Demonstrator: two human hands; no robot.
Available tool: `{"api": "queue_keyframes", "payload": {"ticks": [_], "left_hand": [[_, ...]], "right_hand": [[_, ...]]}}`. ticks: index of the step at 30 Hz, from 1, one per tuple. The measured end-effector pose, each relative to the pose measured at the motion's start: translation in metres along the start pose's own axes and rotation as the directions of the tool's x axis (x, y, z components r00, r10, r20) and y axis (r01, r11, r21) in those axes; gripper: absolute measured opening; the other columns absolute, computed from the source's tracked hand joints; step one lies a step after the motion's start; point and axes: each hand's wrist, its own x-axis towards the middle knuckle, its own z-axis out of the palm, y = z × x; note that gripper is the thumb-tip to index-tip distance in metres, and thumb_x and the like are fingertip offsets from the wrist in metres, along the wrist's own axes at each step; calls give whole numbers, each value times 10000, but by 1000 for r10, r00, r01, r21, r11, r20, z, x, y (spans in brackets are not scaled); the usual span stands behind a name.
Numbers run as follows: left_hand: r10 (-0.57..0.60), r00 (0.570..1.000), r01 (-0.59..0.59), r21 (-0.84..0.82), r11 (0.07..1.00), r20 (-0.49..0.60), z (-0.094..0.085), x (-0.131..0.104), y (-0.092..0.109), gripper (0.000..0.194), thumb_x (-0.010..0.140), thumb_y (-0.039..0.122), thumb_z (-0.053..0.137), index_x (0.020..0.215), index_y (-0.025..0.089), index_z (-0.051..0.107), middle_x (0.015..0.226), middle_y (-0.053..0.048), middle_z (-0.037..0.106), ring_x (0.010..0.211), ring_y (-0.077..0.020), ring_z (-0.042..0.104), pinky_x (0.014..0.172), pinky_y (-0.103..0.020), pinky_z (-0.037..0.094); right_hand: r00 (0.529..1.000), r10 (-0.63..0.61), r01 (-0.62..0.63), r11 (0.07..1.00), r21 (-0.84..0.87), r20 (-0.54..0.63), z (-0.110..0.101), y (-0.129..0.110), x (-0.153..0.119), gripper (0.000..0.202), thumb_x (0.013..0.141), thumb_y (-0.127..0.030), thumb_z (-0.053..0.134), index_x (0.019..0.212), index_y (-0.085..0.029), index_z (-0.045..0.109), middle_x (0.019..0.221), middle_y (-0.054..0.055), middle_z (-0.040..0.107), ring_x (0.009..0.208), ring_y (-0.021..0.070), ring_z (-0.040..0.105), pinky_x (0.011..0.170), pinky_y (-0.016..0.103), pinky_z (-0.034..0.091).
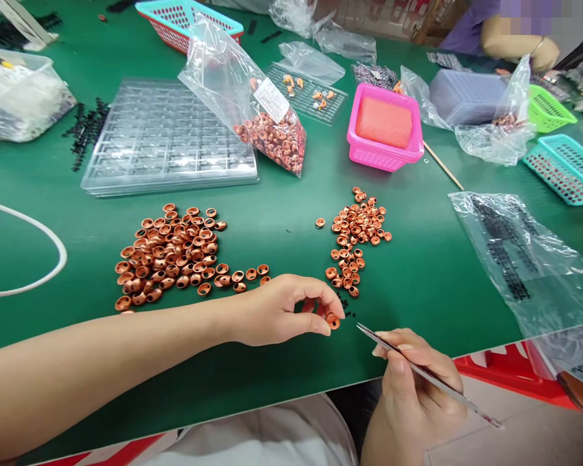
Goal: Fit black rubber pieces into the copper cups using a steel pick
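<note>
Between the thumb and fingertips of my left hand (291,310) is a small copper-coloured cup with a hole (333,320). My right hand (418,382) grips metal tweezers (432,378), their tips pointing left toward the cup, a short gap away. Tiny black pieces (347,305) lie on the green table just behind my left fingertips. Past my left forearm spreads a large pile of the same copper cups (175,249). A smaller pile of copper cups (359,223) stretches away behind my left fingers, with one single cup (320,222) beside it.
Behind the piles are stacked clear plastic trays (170,139), a bag of copper cups (276,139) and a pink basket (386,155) holding an orange-red block. A bag of black parts (510,239) lies right. A white cable (53,239) curves at left. Another person's arm (515,42) rests far right.
</note>
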Motion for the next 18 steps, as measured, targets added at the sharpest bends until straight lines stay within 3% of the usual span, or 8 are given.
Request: {"api": "queue_keyframes", "payload": {"ticks": [13,16,18], "left_hand": [[47,999,-47,89,995,4,1,-1,2,141,907,228,608,1019,152,645,915,-32,684,761,-121,577,705,-237,473],[65,998,-61,284,957,-5,-4,-5,11,102,912,187,587,995,162,641,933,-28,680,794,-131,590,723,-234,470],[70,998,-56,498,865,-9,-11,-11,20,115,896,116,557,953,170,640,941,-31,664,848,-152,595,741,-243,460]], "right_hand": [[999,9,-7,998,-63,33,-3,-1,-2,207,819,-26,642,970,-167,660,837,37,714,735,209,713,574,348,565],[1000,14,-13,999,-41,27,-4,0,-4,224,810,0,636,972,-154,653,852,48,715,754,214,711,580,349,563],[999,37,-36,999,-35,29,-5,0,-5,237,803,17,633,971,-149,651,870,57,716,769,217,710,594,355,566]]}}
